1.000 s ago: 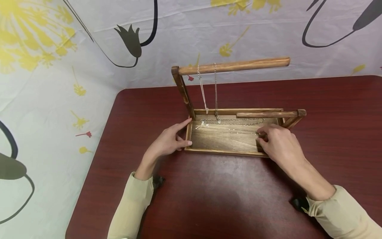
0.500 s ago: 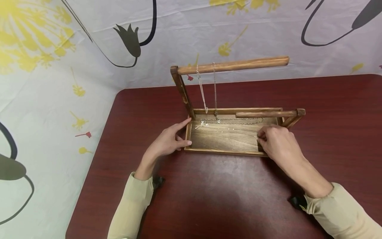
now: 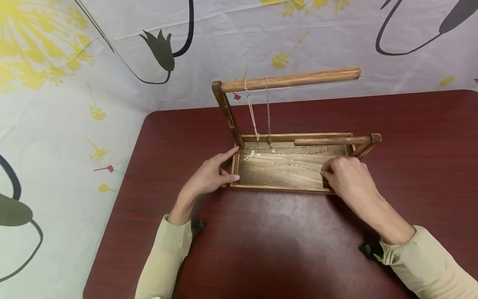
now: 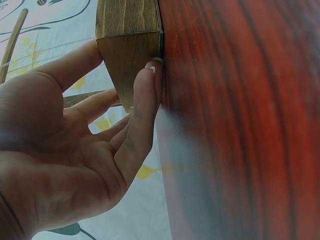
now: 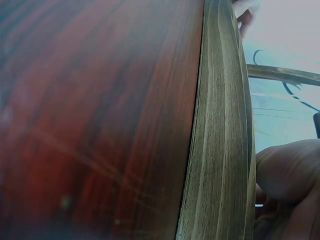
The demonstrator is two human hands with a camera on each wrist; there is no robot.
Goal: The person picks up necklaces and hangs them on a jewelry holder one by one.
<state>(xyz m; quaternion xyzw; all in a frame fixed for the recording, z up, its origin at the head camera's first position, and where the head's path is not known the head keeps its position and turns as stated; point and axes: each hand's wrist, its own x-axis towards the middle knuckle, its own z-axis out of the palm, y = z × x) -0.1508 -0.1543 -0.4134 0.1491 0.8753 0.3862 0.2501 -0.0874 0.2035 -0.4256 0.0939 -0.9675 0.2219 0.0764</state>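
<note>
A wooden jewelry stand point(image 3: 287, 188) has a shallow tray base and two posts with crossbars. Its left end is touched by my left hand point(image 3: 209, 176), index finger at the back corner and thumb at the rim. Those fingers spread over the end face in the left wrist view. Over the tray's right part, my right hand point(image 3: 347, 174) pinches the end of a thin beaded necklace point(image 3: 292, 164), which stretches leftward along the tray. A thicker chain necklace point(image 3: 302, 153) lies behind it. The right fingertips are mostly hidden in the right wrist view.
Two necklaces hang from the tall crossbar point(image 3: 298, 79): a light one point(image 3: 252, 114) and a darker chain with pendant point(image 3: 268, 112). The lower crossbar point(image 3: 332, 141) reaches over the tray's back right. A patterned cloth point(image 3: 328, 45) stands behind the red-brown table point(image 3: 261, 249).
The right hand keeps its pinch and has drawn the beaded chain slightly forward, so the front strand now bows lower toward the tray's front. The left hand stays on the stand's end.
</note>
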